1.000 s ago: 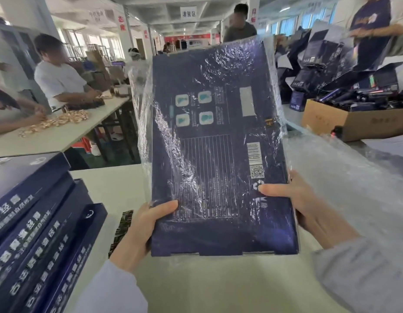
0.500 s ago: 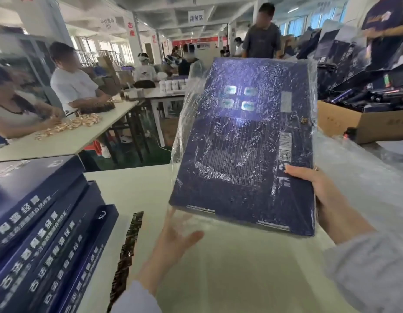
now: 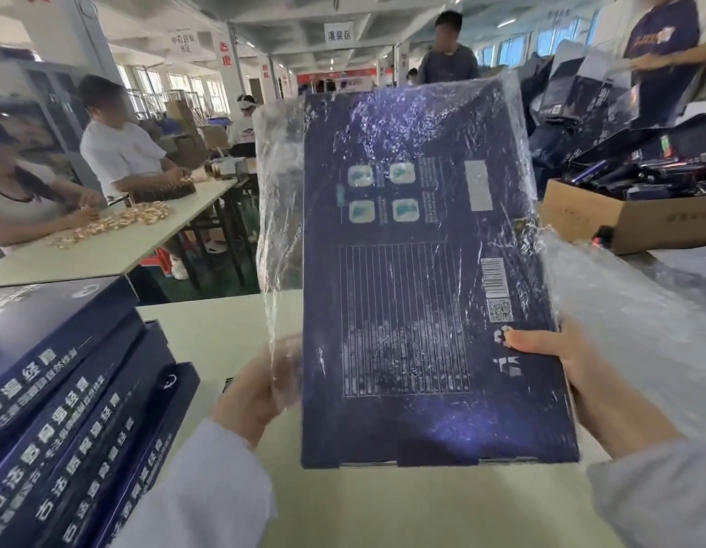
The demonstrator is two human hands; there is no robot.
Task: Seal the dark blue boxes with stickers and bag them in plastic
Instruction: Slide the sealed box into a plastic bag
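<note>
Pale worktop point(image 3: 383, 508), stacked boxes point(image 3: 67, 389) at left. We hold one dark blue box point(image 3: 414, 270) upright inside plastic bag point(image 3: 280, 191): right hand point(image 3: 580, 373) grips box edge, left hand point(image 3: 252, 393) pinches bag slack.

Factory packing floor: workers point(image 3: 122, 152) at long table point(image 3: 118, 251), stacked boxes point(image 3: 59, 350), hanging zone sign point(image 3: 338, 33).

Daylight is pouring in through the windows point(image 3: 185, 89) along the left wall, and a white beamed ceiling point(image 3: 304, 21) is stretching far back. A white sign point(image 3: 339, 34) is hanging overhead, and red lettering is running down a white pillar point(image 3: 227, 65). 2 seated workers point(image 3: 122, 152) are leaning over a long pale bench point(image 3: 118, 251). A brown carton point(image 3: 628, 219) is sitting at the right.
</note>
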